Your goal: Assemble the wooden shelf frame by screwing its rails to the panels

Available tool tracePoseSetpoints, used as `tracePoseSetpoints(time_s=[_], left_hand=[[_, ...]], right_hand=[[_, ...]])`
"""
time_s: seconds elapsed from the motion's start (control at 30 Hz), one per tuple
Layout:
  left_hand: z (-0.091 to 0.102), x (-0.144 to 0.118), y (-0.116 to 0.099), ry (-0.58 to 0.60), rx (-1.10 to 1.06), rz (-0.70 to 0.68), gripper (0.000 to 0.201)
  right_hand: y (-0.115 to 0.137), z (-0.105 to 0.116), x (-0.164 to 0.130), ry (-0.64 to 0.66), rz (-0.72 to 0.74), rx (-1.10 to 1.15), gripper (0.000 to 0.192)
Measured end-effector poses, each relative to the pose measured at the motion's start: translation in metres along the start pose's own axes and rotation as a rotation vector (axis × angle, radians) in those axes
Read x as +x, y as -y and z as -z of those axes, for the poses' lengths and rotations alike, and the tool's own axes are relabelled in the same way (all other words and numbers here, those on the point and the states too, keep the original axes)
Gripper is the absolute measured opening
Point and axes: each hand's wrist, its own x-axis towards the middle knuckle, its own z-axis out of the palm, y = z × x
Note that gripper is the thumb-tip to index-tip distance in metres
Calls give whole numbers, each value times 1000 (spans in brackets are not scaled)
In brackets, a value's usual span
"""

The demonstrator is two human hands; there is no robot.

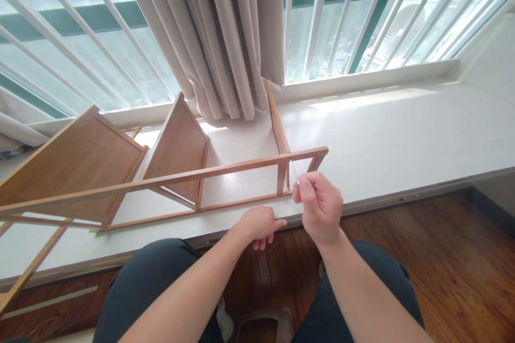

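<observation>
Your knees sit nearest. Your right hand (319, 206) pinches a thin metal key (294, 171), its tip at the wooden rack (181, 179) lying on the white bench (402, 139). Your left hand (259, 225), fingers curled, rests on the bench edge, holding nothing. No writing shows.

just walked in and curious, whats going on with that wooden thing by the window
A person sits facing a white window ledge where a wooden shelf frame lies on its side. The right hand pinches a thin metal tool whose tip meets the frame's upper rail near an upright. The left hand rests on the ledge's front edge, just below the frame's lower rail. A beige curtain hangs behind.
</observation>
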Motion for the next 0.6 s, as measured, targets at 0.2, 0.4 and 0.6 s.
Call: tracePoseSetpoints(time_s=[0.2,0.4,0.6], left_hand=[[0,2,2,3,2,-2,68],[-1,2,2,-2,0,-3,67],[-1,1,1,2,6,5,67]], right_hand=[[0,0,-1,6,-5,27,21],[0,0,-1,10,-23,25,23],[1,0,-1,3,-31,43,23]])
